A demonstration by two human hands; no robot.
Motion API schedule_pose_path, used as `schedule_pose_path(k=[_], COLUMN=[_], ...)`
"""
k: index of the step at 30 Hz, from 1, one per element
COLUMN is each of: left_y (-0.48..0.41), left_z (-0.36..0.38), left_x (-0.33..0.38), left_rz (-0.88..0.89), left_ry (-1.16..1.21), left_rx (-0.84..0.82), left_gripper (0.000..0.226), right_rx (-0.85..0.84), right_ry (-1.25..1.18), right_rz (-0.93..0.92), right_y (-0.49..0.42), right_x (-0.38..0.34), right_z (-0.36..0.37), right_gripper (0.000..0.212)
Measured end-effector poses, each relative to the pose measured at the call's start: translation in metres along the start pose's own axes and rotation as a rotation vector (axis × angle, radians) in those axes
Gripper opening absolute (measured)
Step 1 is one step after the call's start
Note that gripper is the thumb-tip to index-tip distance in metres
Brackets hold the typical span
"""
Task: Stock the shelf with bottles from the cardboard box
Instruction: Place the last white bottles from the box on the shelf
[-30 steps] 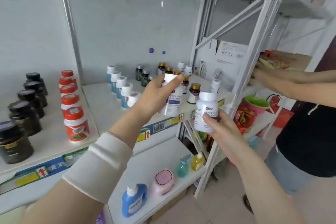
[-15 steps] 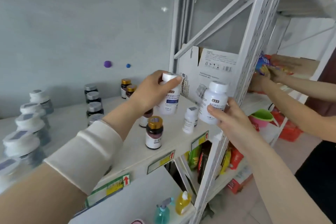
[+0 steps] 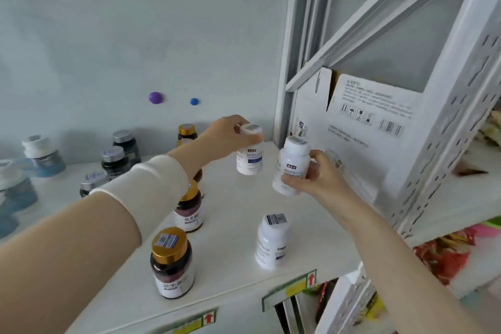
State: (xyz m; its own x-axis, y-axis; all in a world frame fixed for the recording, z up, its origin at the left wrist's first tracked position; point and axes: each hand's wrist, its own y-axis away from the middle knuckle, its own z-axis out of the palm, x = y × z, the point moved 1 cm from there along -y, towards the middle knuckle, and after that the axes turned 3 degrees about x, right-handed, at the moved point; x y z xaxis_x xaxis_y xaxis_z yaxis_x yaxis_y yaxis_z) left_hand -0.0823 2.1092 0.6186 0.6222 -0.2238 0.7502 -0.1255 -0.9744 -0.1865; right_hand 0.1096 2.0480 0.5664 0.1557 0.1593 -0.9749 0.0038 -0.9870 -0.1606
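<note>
While aloft, two capped bottles in hands (contents unseen)

Shelf front edge: tag strips, red up-arrows. Cardboard box, right end: handling pictograms, barcode, print illegible. Each white bottle, gold-capped bottle: barcode sticker on cap, label text blurred.

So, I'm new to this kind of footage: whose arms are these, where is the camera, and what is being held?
No machine here: a camera worn on a person's head looks down at their own bare hands. The left hand grips a white bottle by its cap; the right hand holds a second white bottle, tilted. On the white shelf stand a third white bottle and brown gold-capped bottles. An open white cardboard box stands at the shelf's right end.
</note>
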Motion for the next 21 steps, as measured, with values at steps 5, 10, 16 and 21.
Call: schedule_pose_path(k=[5, 10, 16, 21], left_y=[-0.036, -0.051, -0.053, -0.05], left_z=[0.02, 0.03, 0.039, 0.037], left_x=[-0.018, -0.029, -0.036, -0.039], left_rz=[0.032, 0.041, 0.043, 0.02], left_ry=[-0.244, -0.358, -0.401, -0.285], left_rx=[-0.104, -0.197, -0.255, -0.255], left_gripper=[0.035, 0.042, 0.047, 0.052], right_rx=[-0.134, -0.165, -0.202, -0.243], right_ry=[0.14, 0.2, 0.192, 0.16], right_rz=[0.052, 0.06, 0.029, 0.029], right_y=[-0.031, -0.036, -0.039, -0.042], right_x=[0.04, 0.064, 0.074, 0.079], right_z=[0.017, 0.029, 0.035, 0.026], right_gripper=[0.048, 0.051, 0.056, 0.06])
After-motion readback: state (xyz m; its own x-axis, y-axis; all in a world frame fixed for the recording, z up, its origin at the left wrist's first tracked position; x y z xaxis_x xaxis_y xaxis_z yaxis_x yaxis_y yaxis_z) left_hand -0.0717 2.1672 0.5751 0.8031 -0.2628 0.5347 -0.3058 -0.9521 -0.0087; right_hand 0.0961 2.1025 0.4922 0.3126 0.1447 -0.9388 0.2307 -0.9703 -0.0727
